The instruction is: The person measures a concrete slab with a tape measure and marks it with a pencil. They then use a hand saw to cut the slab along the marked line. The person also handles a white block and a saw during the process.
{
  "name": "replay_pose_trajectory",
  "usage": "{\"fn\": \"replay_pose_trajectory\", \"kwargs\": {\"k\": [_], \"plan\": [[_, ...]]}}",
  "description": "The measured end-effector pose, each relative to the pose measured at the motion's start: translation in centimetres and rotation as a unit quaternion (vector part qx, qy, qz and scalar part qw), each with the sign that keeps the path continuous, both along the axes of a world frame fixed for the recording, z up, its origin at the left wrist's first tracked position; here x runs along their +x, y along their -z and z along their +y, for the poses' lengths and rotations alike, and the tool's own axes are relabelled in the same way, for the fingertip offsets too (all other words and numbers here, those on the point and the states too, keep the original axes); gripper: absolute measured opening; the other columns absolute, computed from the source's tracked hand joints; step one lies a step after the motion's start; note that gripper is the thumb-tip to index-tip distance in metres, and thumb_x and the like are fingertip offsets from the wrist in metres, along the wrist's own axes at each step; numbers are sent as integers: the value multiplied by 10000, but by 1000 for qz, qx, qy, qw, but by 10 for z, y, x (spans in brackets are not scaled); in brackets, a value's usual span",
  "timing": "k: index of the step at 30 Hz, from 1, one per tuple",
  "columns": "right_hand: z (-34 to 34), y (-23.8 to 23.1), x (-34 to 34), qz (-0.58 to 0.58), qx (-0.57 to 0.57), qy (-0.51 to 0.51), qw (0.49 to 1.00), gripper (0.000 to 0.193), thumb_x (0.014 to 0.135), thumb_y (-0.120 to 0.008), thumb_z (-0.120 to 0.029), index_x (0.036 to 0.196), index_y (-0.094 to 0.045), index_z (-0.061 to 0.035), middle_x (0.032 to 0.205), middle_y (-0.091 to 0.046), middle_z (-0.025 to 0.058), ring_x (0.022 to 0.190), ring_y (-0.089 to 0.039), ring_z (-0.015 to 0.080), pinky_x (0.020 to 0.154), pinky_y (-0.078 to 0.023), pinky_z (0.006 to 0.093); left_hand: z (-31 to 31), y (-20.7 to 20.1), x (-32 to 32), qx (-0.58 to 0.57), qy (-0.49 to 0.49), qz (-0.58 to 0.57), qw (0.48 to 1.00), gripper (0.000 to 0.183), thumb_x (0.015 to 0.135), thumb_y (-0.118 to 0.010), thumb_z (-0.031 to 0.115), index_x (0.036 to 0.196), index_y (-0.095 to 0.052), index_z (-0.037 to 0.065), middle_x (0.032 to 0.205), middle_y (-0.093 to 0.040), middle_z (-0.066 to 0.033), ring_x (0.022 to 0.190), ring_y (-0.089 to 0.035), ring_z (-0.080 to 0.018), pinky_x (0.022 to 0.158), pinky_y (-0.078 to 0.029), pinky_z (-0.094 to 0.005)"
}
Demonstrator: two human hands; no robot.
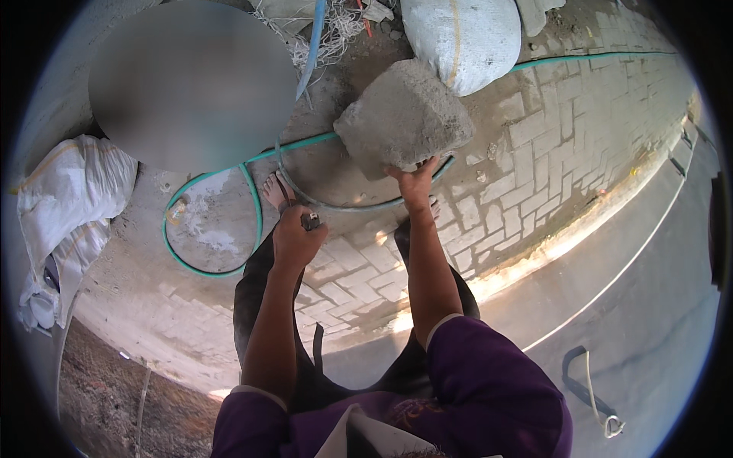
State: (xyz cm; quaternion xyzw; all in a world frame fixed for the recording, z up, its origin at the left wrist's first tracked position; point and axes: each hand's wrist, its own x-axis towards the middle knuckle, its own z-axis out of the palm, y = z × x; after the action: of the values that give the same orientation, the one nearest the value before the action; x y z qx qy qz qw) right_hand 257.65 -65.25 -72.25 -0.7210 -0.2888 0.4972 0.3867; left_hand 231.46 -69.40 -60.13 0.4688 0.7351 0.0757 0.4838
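Observation:
A large, rough grey stone block (405, 114) stands in front of me, dusty and uneven at its edges. My right hand (416, 183) rests against its near lower edge, fingers spread and touching the stone. Closer to me and to the left, my left hand (298, 238) is closed around a dark-handled tool (310, 221). Most of that tool is hidden by the fist, so its kind is unclear. My bare left foot (272, 189) shows just beyond this hand.
A green hose (246, 179) loops on the ground left of the block, and a greyish hose (359, 208) curves close before it. White sacks lie at the top (466, 42) and left (84, 183). Brick paving (550, 137) spreads rightward. A blurred patch covers the upper left.

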Motion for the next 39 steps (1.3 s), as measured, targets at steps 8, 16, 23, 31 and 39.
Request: {"fn": "replay_pose_trajectory", "kwargs": {"k": [8,16,23,31,39], "plan": [[-68,119,87,138,-213,59,966,642,846,-540,-171,1464,-374,-111,1297,-532,35,1154,-505,237,1020,-397,463,-3,2,9,-5,30,11,999,336,692,-800,189,919,-608,31,819,-631,-146,763,-631,-336,711,-500,-416],[-47,64,122,171,-220,223,934,682,952,-576,-406,1491,-333,-65,1311,-584,134,1249,-503,281,1032,-367,527,0,3,18,-78,37,20,996,336,711,-802,187,930,-614,14,838,-657,-142,775,-648,-296,724,-503,-406],[-9,10,100,96,-23,212,972,679,876,-739,-104,1445,-392,22,1345,-556,152,1218,-528,260,1056,-385,345,3,3,34,-61,44,8,997,349,730,-797,187,966,-627,-6,881,-676,-157,815,-648,-281,762,-502,-383],[-88,26,147,31,-166,221,961,702,928,-692,-213,1457,-352,99,1358,-548,175,1124,-573,222,955,-465,340,5,3,44,-112,41,17,993,352,741,-796,196,974,-628,-7,837,-649,-101,762,-588,-199,733,-488,-346],[-103,24,137,40,-171,242,954,594,947,-669,-279,1394,-478,60,1117,-646,95,975,-626,200,910,-491,351,4,7,57,-113,69,34,991,359,760,-787,216,987,-625,-9,821,-635,-85,740,-566,-178,704,-477,-332]]}}
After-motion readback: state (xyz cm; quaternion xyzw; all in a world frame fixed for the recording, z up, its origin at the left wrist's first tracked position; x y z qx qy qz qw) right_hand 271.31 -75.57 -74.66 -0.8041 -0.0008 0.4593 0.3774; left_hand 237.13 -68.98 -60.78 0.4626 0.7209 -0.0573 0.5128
